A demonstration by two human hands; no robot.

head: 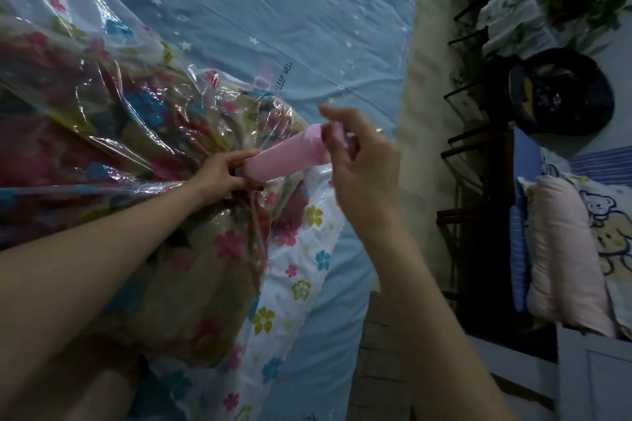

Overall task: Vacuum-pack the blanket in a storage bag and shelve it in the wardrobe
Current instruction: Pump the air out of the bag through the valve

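While the bag [102, 85] with the blanket [178, 301] inside lies on the bed [273, 10], left hand [222, 174] grips the pump [287, 157] base at the bag, right hand [355, 157] pinches the pump's top end, pillow [561, 256] far right.

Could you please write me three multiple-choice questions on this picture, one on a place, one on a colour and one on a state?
1. Where does the storage bag lie?
A. on the bed
B. on the floor
C. on a shelf

2. What colour is the pump held to the bag?
A. green
B. pink
C. black

3. What is the left hand doing?
A. hanging free
B. resting flat on the sheet
C. gripping the pump's lower end

Answers: 1 A, the blue bed sheet lies under it; 2 B, its tube is pink; 3 C, its fingers curl round that end, while the right hand grips the top.
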